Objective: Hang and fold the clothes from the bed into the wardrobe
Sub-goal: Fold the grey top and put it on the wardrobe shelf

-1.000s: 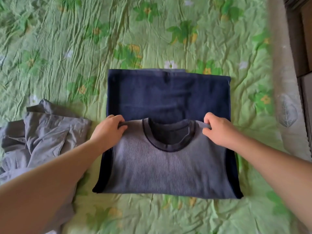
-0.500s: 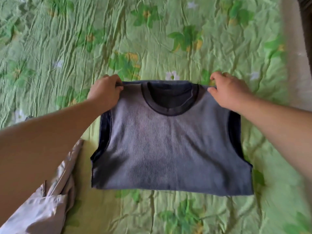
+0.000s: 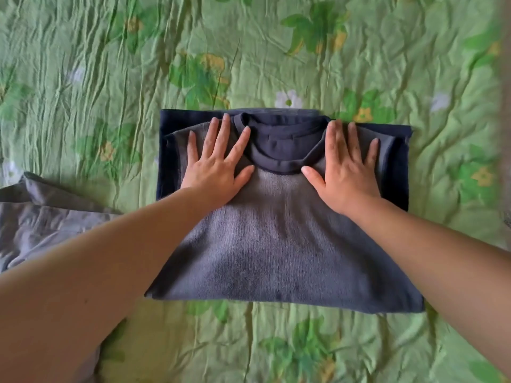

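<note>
A grey sweater with a dark navy collar and navy edges lies folded in half on the green flowered bedspread, collar side up and pointing away from me. My left hand presses flat on it left of the collar, fingers spread. My right hand presses flat on it right of the collar, fingers straight. Neither hand grips the cloth. The wardrobe is out of view.
A crumpled grey shirt lies on the bed at the left, partly hidden under my left forearm. The bed's right edge shows as a blurred strip at the frame's right side.
Both hands carried the sweater's collar end away from me over the navy half, then let go of the shoulders and now lie flat on the folded sweater.
</note>
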